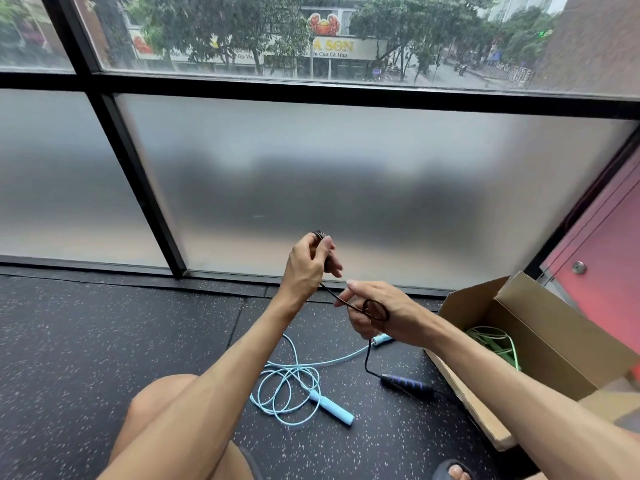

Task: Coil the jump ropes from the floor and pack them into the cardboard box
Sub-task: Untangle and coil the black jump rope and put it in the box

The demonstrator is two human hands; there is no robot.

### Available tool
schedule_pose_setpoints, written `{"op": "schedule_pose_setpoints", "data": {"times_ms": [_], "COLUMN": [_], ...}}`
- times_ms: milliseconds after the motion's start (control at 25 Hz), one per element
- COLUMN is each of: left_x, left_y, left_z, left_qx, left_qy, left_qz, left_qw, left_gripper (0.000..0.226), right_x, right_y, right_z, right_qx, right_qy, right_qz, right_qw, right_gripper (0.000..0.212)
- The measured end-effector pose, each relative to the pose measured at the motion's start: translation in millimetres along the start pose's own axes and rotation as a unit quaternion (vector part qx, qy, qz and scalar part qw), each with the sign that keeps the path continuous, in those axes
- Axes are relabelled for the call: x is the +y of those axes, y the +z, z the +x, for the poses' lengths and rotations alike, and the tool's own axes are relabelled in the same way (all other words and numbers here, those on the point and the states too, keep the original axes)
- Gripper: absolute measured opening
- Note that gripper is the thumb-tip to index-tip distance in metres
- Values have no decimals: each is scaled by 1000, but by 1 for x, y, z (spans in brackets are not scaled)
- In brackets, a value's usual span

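Note:
My left hand (309,263) is raised in front of the window and grips one handle of a black jump rope (367,355). Its cord runs down to my right hand (377,315), which holds it with a small loop lying over the back of the hand. From there the cord drops to the rope's other handle (407,383), black with purple bands, lying on the floor. A light blue jump rope (294,386) lies loosely tangled on the floor below my hands. At the right stands the open cardboard box (540,327) with a green rope (495,341) inside.
The floor is dark speckled rubber matting (104,334). A frosted window with black frames (145,188) rises right behind the ropes. A pink wall (602,271) stands behind the box. My bent knee (162,407) and a sandalled foot (453,471) are in the foreground.

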State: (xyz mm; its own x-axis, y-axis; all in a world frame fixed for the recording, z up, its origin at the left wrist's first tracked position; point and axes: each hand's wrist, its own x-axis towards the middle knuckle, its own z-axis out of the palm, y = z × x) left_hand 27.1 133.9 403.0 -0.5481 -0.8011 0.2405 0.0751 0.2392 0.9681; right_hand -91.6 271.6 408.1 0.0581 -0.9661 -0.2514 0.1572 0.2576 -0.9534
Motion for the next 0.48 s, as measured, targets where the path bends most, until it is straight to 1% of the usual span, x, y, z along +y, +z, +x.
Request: {"op": "schedule_pose_setpoints", "data": {"times_ms": [80, 160, 240, 280, 320, 400, 440, 480], "left_x": [-3, -5, -6, -7, -8, -8, -7, -7], "left_y": [-2, -7, -9, -10, -12, -15, -16, -18], "left_z": [-1, -2, -2, -1, -1, -1, -1, -1], "left_qx": [-49, -87, -103, -103, -101, -95, -92, -92], "left_qy": [25, 46, 56, 56, 55, 48, 43, 36], "left_qz": [118, 230, 313, 340, 359, 382, 394, 408], "left_qw": [992, 968, 943, 933, 926, 918, 913, 908], "left_gripper": [26, 27, 31, 32, 32, 31, 31, 32], "right_x": [-7, -12, -14, -15, -14, -13, -11, -10], "right_y": [-7, -14, -20, -23, -25, -30, -32, -33], "right_z": [-1, -2, -2, -2, -1, -1, -1, -1], "right_qx": [0, 14, 45, 69, 95, 152, 180, 204], "right_qy": [-5, 7, 19, 22, 22, 17, 12, 10], "right_qz": [39, 66, 72, 70, 65, 28, -29, -118], "right_qw": [999, 998, 996, 995, 993, 988, 983, 972], "right_gripper": [64, 83, 93, 94, 90, 71, 58, 47]}}
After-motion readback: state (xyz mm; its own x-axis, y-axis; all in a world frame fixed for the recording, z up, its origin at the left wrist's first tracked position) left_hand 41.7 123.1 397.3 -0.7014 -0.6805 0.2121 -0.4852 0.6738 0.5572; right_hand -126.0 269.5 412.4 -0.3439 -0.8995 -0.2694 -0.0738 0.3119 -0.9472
